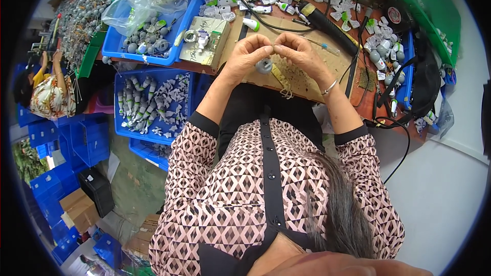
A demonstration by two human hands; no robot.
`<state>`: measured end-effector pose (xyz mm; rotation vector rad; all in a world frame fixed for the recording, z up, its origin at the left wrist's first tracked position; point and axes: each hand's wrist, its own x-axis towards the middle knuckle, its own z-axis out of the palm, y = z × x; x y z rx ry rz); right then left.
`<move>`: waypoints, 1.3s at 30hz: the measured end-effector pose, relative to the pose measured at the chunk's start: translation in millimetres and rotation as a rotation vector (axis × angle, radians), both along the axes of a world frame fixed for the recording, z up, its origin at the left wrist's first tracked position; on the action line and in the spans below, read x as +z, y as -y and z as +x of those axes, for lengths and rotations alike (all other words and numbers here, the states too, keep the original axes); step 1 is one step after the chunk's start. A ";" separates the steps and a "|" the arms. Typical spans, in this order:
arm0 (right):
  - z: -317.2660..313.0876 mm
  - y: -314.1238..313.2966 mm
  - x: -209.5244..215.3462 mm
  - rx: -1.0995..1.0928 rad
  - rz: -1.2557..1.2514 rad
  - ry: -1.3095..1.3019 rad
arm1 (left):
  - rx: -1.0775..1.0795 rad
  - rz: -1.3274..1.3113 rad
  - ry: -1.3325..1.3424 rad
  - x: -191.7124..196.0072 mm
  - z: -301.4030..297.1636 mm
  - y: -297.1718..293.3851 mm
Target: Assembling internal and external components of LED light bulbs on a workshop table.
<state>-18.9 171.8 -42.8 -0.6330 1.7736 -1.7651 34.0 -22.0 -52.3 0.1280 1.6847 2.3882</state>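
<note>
My left hand (246, 57) and my right hand (304, 58) meet over the cardboard sheet (302, 79) on the bench. Thumb and forefinger of each are pinched together, tip to tip, on something too small to make out. Just below the left fingers is a round grey part (264, 65); whether it hangs from them or rests on the cardboard, I cannot tell. Beside it lies a yellowish strip (280, 77) with a frayed end. A white piece with a green end (251, 24) lies beyond my left hand.
A thick black handle (332, 28) with a cord lies beyond my right hand. Left stand a small box (205, 46), a blue bin of grey parts (115, 46) and a lower blue tray (153, 129). White-green parts (383, 36) are heaped right. Another person (53, 89) works far left.
</note>
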 end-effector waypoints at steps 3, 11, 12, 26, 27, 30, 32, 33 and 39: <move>6.3 1.9 3.3 -0.083 -0.063 0.020 | -0.027 -0.200 -0.126 3.0 3.9 0.4; 16.0 -16.3 14.9 -0.410 0.095 -0.637 | 0.063 -0.472 -0.360 7.9 -10.4 17.4; 17.3 -21.1 16.8 -0.431 0.115 -0.586 | 0.147 -0.540 -0.354 9.7 -11.5 21.3; 22.9 -63.5 4.8 -0.541 -0.286 -0.052 | 0.411 -1.451 -0.775 58.2 -73.5 68.8; 22.2 -63.5 3.4 -0.537 -0.278 -0.039 | 0.409 -1.452 -0.778 55.3 -70.5 67.5; 18.1 -65.1 -4.1 -0.526 -0.286 -0.015 | 0.422 -1.343 -0.808 46.6 -63.2 45.6; 15.1 -60.8 -5.5 -0.514 -0.308 0.001 | 0.351 -1.208 -0.827 44.8 -51.3 21.9; 13.4 -56.9 -4.7 -0.497 -0.317 0.000 | 0.320 -1.117 -0.795 39.0 -41.9 8.2; 7.5 -32.4 7.6 -0.420 -0.324 -0.018 | 0.091 -0.869 -0.734 1.9 -9.0 -57.1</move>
